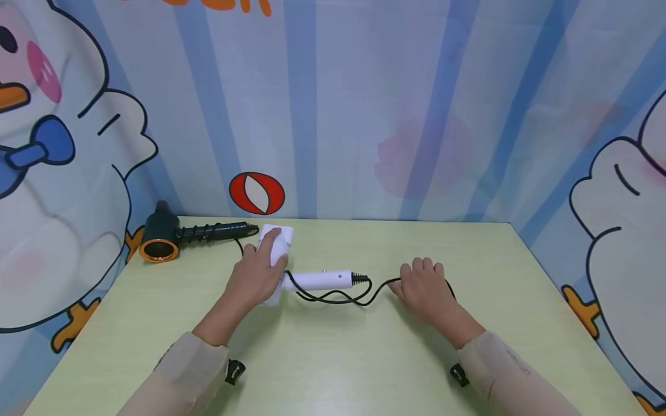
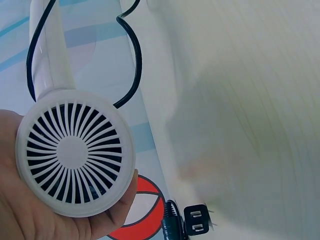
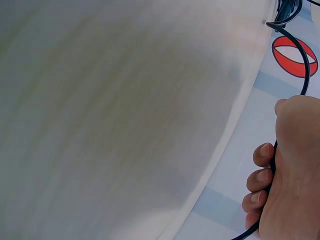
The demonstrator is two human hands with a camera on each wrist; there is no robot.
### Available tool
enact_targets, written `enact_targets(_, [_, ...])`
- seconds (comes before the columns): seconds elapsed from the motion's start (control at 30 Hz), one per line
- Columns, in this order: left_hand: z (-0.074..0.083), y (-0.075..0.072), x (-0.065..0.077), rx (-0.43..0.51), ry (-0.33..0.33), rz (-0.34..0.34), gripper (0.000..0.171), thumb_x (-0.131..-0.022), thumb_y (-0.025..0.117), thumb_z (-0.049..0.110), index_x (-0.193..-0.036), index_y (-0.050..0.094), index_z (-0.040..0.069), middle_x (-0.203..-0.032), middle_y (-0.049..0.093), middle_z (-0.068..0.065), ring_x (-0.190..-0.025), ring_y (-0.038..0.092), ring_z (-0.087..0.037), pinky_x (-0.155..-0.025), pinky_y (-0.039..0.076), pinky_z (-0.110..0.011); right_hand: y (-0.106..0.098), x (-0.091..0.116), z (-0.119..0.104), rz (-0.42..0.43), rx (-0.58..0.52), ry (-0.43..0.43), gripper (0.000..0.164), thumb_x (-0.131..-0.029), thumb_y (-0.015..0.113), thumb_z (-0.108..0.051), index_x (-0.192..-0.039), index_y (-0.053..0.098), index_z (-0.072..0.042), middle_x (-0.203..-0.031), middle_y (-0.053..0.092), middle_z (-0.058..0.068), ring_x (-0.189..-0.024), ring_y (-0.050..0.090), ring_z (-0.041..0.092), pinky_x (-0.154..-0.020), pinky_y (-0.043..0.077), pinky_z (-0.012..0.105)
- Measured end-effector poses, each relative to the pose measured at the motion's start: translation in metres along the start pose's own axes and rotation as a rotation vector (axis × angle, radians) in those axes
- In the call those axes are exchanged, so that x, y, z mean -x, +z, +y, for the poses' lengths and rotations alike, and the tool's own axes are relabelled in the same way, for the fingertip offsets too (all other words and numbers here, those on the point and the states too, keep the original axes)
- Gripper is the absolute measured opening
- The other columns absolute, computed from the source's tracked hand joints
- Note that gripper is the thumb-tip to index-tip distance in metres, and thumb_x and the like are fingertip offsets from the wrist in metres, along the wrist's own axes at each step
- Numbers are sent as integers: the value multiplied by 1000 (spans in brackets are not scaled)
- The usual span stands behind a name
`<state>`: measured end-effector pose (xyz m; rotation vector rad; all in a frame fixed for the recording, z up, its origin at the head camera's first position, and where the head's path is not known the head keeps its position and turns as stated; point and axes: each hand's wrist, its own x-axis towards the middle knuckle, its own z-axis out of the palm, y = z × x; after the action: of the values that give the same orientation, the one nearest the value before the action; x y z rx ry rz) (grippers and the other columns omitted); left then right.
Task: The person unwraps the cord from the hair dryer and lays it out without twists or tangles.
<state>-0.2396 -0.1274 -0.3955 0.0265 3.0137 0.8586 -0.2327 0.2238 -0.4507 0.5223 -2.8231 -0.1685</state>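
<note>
A white hair dryer [image 1: 319,281] lies across the middle of the table, its handle pointing right. My left hand [image 1: 255,274] grips its body, thumb and fingers on opposite sides. In the left wrist view the dryer's round slotted intake grille [image 2: 72,152] faces the camera, with the palm behind it. A black cord [image 1: 378,290] leaves the handle's end and loops beside it. To the right, my right hand [image 1: 424,289] holds this cord; the right wrist view shows the fingers [image 3: 259,176] curled round it.
At the table's back left lies a black hair dryer [image 1: 158,237] with an orange rim, cord wound round its handle. A black two-pin plug [image 2: 196,220] shows near that handle in the left wrist view. A printed blue curtain [image 1: 343,115] stands behind the pale table [image 1: 354,358].
</note>
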Motion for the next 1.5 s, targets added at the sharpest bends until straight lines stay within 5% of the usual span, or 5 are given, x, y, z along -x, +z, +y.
enact_targets(0.93, [1,2,1,-1,-3,-5,65,-103,47,45,-161,21,30,-125,47,-24,-93,56,-35,-64,49,-40,0,-12,3,11,-58,97,48,-103,56,-42,-75,39,-7,-72,35,10,-70,37,31,-67,31,45])
enact_targets(1.5, [0,3,1,-5,-3,-7,65,-103,48,44,-161,22,30,-125,48,-24,-92,57,-35,-63,49,-39,-2,-25,10,-77,-91,229,50,-105,50,-46,-77,43,-5,-78,42,15,-79,43,37,-74,36,52])
